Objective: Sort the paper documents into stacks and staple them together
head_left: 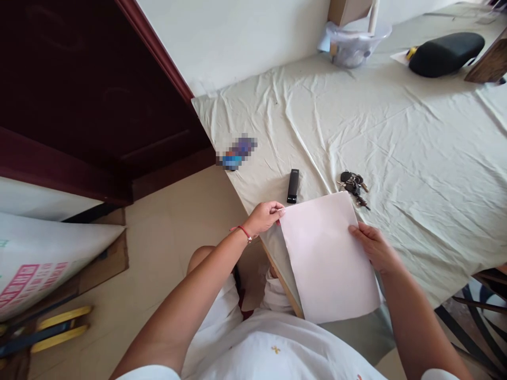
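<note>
Head view | white sheet [328,258] blank | sack [35,264] lettering unreadable

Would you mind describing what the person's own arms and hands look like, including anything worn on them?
Both forearms are bare, with no gloves or rings that can be made out. The left hand has a thin red cord bracelet with a small bead at the wrist. The right hand wears nothing visible. Short white sleeves show at the frame's bottom edge, part of a white top with small gold marks.
</note>
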Motion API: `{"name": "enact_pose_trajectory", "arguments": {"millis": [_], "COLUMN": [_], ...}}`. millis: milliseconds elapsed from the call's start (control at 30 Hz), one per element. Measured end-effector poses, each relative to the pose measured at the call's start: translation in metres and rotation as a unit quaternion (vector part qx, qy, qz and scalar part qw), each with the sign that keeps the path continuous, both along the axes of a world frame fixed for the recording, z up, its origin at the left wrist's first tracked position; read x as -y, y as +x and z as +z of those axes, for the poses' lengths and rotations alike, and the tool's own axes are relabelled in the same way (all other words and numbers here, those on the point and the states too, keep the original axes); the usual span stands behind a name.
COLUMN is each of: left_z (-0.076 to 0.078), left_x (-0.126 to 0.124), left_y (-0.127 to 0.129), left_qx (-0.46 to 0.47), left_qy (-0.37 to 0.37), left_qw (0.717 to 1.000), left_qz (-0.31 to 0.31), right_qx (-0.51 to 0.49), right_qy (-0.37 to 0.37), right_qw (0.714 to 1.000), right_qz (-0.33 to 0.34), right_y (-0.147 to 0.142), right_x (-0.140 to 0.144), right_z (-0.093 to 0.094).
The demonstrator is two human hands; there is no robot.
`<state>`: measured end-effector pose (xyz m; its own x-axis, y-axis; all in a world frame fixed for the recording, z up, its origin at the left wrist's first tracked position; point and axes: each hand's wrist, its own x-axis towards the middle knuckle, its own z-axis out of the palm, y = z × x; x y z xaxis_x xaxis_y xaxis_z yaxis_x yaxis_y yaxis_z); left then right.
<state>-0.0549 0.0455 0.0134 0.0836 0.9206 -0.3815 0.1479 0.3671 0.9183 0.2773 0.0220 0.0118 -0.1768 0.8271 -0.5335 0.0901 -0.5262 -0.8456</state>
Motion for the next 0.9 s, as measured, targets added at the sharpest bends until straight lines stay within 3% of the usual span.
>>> {"name": "enact_pose_trajectory", "arguments": {"millis": [200,367,567,733,833,900], "left_z": [-0.001,-0.012,-0.024,-0.024,-0.015,-0.008], "left_x": [-0.022,-0.035,-0.045,-0.044,-0.040,-0.038], "left_y": [0.009,0.018,0.023,0.025,0.023,0.019], "left_qx": [-0.067,-0.103,-0.151,-0.170,-0.204,-0.256], "left_qy": [-0.058,-0.045,-0.016,0.005,0.062,0.174], "left_qw": [0.992,0.986,0.978,0.976,0.968,0.944], "left_qz": [0.091,0.127,0.141,0.137,0.132,0.109], "right_qx": [-0.018,-0.007,-0.003,-0.011,-0.007,-0.005], "right_qy": [-0.025,-0.028,-0.028,-0.031,-0.034,-0.040], "right_qw": [0.999,0.998,0.997,0.996,0.995,0.995], "right_qz": [-0.034,-0.063,-0.070,-0.089,-0.097,-0.094], "right_y": [-0.005,-0.008,-0.006,-0.008,-0.009,-0.010], "right_x": [-0.002,-0.004,-0.004,-0.002,-0.002,-0.001], "right_z": [-0.010,-0.015,-0.019,-0.019,-0.016,-0.014]}}
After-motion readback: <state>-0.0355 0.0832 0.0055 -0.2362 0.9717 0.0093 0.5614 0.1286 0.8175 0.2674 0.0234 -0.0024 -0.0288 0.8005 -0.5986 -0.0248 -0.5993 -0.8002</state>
